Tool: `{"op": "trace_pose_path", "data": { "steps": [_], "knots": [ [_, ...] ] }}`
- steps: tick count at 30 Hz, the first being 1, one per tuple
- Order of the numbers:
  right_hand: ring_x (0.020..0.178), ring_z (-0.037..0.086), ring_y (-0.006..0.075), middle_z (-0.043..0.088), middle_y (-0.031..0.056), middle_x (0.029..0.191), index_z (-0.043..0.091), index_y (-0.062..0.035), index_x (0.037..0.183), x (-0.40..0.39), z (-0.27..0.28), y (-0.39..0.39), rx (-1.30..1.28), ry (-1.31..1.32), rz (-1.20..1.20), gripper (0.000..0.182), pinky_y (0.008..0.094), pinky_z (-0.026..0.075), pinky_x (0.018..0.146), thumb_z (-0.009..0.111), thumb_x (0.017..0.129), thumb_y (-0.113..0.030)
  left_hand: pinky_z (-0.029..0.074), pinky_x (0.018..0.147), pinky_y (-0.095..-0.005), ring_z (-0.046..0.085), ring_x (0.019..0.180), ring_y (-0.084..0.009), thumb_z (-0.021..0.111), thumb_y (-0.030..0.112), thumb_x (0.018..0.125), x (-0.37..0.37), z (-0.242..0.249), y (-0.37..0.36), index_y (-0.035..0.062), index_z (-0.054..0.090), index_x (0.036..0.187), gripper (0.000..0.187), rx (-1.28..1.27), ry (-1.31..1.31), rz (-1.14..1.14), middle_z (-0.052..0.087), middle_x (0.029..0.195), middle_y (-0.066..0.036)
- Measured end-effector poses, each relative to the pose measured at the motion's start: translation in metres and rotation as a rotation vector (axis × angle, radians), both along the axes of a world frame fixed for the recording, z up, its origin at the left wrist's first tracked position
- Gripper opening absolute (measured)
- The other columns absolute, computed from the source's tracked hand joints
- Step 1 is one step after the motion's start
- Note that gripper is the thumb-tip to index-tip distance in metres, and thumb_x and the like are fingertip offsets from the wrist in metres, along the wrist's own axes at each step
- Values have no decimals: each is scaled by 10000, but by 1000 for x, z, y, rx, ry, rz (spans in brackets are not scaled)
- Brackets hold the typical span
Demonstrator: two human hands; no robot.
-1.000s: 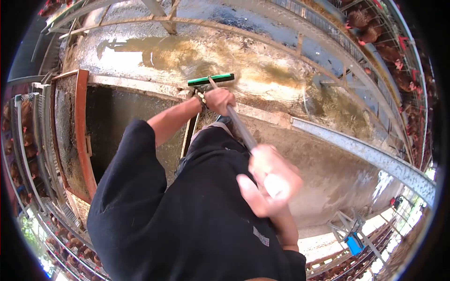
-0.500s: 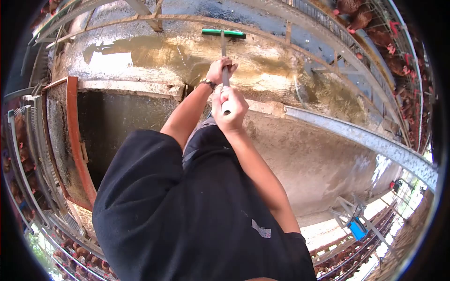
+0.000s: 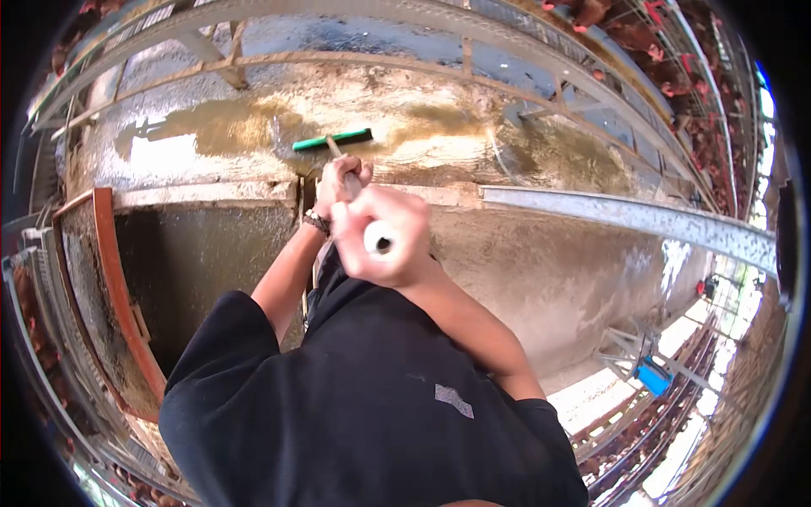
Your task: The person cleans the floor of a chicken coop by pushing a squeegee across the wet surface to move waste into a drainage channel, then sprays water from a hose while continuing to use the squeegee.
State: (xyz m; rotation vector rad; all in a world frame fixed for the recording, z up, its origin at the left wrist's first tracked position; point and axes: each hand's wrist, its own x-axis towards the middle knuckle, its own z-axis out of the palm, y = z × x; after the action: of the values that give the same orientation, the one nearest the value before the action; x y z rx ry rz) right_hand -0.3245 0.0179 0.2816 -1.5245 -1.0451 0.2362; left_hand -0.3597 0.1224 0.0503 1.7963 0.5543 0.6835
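Note:
A long-handled floor squeegee (image 3: pixel 308 145) with a green head rests on the wet, brown-stained floor ahead of me. Its pale handle runs back toward my chest. Wrapped around the handle's lower part is my left hand (image 3: pixel 345 179), with a dark band on its wrist. My right hand (image 3: pixel 397 224), slightly blurred, is closed around the top of the handle, nearest the camera, where the hollow round end shows.
A low concrete ledge (image 3: pixel 203 194) and a metal channel (image 3: pixel 625 218) cross in front of me. At left is a dark pit (image 3: pixel 203 270) beside an orange-brown beam (image 3: pixel 127 296). Caged hens (image 3: pixel 667 51) line the sides; a blue object (image 3: pixel 653 376) hangs at right.
The squeegee head has come back toward me and to the left, and now sits tilted. Both hands moved left with it, the right one rising closer to the camera.

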Motion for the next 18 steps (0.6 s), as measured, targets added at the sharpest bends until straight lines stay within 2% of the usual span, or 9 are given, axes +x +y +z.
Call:
{"op": "trace_pose_path", "data": {
  "steps": [1,3,4,6,8,9,11,14,18],
  "knots": [
    [505,476,60,554,22,574,548,-40,656,7,4,-12,-18,161,-67,168,239,362,457,652,786,-18,329,469,-372,427,473,-240,658,112,746,7,-1,-6,11,436,557,308,-59,-41,-46,424,525,-148],
    [514,472,53,525,-19,580,483,-34,627,28,17,-39,18,491,-184,217,226,357,472,587,818,-36,380,513,-401,496,530,-293,672,216,736,28,3,-11,14,500,606,296,-47,36,-272,497,579,-159],
    [548,484,83,526,28,604,474,-23,642,41,20,-60,77,491,-187,187,235,371,500,572,802,-29,414,536,-409,527,551,-321,685,236,697,43,12,-16,13,539,646,271,102,17,-358,519,595,-156],
    [595,478,187,506,112,639,451,-12,682,57,34,-101,328,627,-75,125,295,383,571,540,753,-63,445,568,-419,571,601,-337,701,274,659,68,1,-29,24,584,692,278,60,-76,-613,564,635,-155],
    [616,436,184,450,68,623,429,-48,713,66,59,-141,478,606,-24,301,340,366,625,560,843,-286,461,589,-427,597,639,-345,711,311,660,95,-20,-53,37,610,716,297,106,41,-745,591,659,-161],
    [566,417,153,428,35,593,433,-67,714,72,72,-162,442,496,-28,314,333,368,592,529,899,-302,469,600,-430,610,658,-350,717,330,661,109,-28,-68,44,624,728,308,128,102,-812,604,671,-165],
    [481,357,130,399,11,527,419,-94,708,82,82,-204,417,351,-17,317,324,352,574,467,940,-305,467,591,-426,612,655,-342,691,312,762,146,-29,-102,18,612,713,308,169,74,-898,605,666,-165],
    [459,370,118,381,8,492,450,-76,687,99,70,-240,410,238,-310,270,311,372,531,467,943,-159,474,600,-434,614,673,-350,656,338,835,213,-27,-163,26,601,692,348,171,117,-959,598,655,-171],
    [497,444,139,407,23,482,460,-79,631,137,21,-268,174,124,-893,298,375,483,649,469,927,-110,482,626,-448,613,695,-367,647,372,823,300,-36,-234,52,587,681,355,228,104,-943,588,658,-167]
  ]
}}
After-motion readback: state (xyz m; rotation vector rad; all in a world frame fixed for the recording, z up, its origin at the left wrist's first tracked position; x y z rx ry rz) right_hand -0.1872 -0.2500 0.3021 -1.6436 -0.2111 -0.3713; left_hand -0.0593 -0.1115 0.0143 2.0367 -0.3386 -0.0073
